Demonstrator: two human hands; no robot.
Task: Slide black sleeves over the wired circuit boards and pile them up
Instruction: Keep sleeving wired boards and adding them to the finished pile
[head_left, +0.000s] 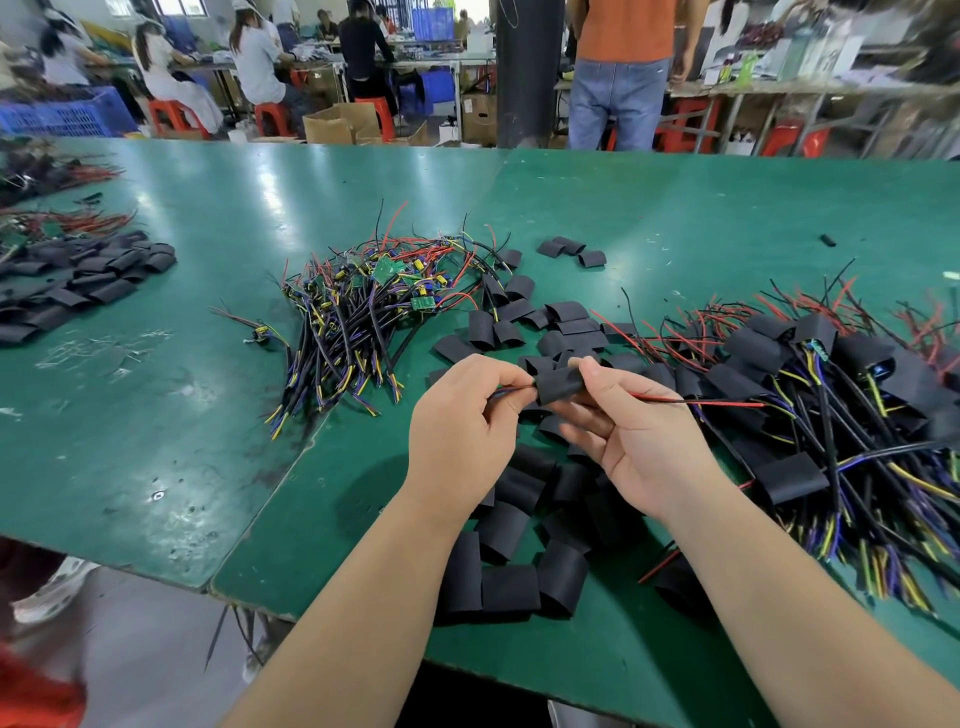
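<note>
My left hand (462, 415) pinches a bundle of thin wires (511, 391) that enters a black sleeve (558, 387). My right hand (623, 441) holds that sleeve between thumb and fingers, above the table. Red and black leads (701, 401) stick out of the sleeve toward the right. The board inside is hidden. A pile of bare wired circuit boards (374, 306) lies ahead to the left. Loose black sleeves (519, 519) are scattered under and in front of my hands. Sleeved boards with wires (831, 415) are heaped at the right.
The green table (208, 415) has a seam running diagonally below my left hand and a near edge at the lower left. Another heap of black sleeves (78, 286) lies far left. People sit and stand at benches beyond the table.
</note>
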